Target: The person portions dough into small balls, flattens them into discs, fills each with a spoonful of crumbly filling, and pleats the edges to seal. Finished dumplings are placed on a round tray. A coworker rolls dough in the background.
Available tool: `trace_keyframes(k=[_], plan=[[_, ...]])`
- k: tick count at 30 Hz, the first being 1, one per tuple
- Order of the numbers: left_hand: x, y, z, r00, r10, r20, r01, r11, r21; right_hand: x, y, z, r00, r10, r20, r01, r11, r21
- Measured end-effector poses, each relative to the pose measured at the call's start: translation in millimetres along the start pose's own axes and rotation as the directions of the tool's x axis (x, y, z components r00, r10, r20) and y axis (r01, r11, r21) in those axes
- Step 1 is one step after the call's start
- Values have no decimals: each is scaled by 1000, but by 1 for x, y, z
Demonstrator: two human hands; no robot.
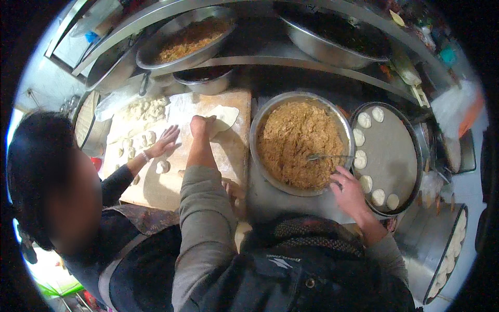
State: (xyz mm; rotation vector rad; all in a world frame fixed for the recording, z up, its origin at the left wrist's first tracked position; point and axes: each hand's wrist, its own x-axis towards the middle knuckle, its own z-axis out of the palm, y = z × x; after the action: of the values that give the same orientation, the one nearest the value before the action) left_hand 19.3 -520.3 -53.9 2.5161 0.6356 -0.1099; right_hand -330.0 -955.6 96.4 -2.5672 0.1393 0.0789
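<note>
My left hand point(201, 126) is closed at the left edge of a flat, rolled-out dough sheet point(227, 118) on the floured wooden board point(210, 100). My right hand point(348, 190), fingers apart, is at the lower right rim of a steel bowl point(255, 156); whether it touches the rim I cannot tell. Brown minced filling point(300, 136) heaps inside, with the metal utensil point(331, 156) resting in it, its handle over the right rim. To the right, a round tray point(390, 144) carries several filled buns point(360, 160) in a curve along its left side.
At the left a co-worker's hand point(165, 143) hovers near small dough pieces point(130, 150) and a larger dough mass point(142, 109). Above the board, a shelf point(249, 60) bears steel bowls point(187, 54). A steamer tray of buns point(448, 265) stands at the lower right.
</note>
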Motion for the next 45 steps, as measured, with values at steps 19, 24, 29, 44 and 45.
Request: trace_keyframes(k=[19, 24, 29, 44, 45], plan=[[-271, 24, -62, 819, 567, -85, 346, -606, -716, 94, 57, -28, 826, -487, 284, 561, 759, -330], [-365, 88, -13, 918, 253, 304, 387, -420, -821, 83, -6, -25, 527, -817, -232, 839, 545, -13], [-439, 113, 32, 818, 492, 299, 477, -288, -830, 65, -36, 3, 396, -881, -259, 915, 404, 23], [-399, 22, -39, 738, 607, 294, 572, -332, -750, 113, 86, -2, 846, -400, 352, 533, 660, -529], [-397, 15, -32, 820, 464, 336, 496, -283, -821, 112, 87, 2, 839, -392, 377, 543, 650, -531]])
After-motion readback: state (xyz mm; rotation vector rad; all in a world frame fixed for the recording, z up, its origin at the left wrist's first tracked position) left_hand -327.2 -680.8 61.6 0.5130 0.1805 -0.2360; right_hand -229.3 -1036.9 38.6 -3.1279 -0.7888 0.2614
